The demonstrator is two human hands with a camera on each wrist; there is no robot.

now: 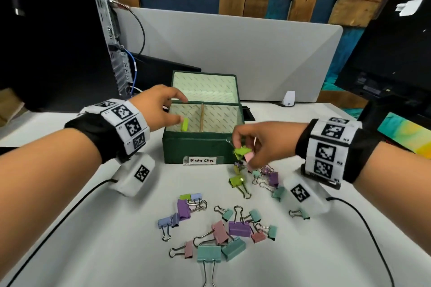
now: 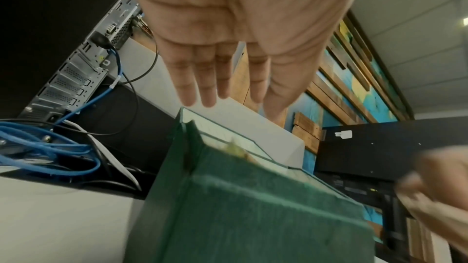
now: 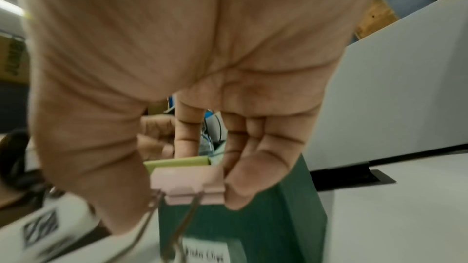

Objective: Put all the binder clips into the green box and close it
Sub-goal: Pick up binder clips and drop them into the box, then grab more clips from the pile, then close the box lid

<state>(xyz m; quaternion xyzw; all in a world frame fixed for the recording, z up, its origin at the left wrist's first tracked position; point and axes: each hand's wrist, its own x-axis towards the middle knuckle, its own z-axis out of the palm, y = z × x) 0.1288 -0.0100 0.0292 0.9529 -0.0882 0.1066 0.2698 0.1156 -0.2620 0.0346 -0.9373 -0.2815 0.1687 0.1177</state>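
1. Left hand (image 1: 158, 109): fingers spread and empty above the green box (image 1: 198, 147); a lime clip (image 1: 185, 124) sits just below them.
2. Right hand (image 1: 261, 142): fingers pinch two binder clips (image 1: 243, 154), lime and pink, beside the box front.
3. Clips judged light, stiff and springy; best gripped by the body.
4. Roughly two dozen loose clips (image 1: 224, 228) lie on the worktop (image 1: 93, 251) below the fingers.

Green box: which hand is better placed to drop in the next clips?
Right. The right hand already pinches a lime clip and a pink clip beside the green box; the left hand is open, holding nothing.
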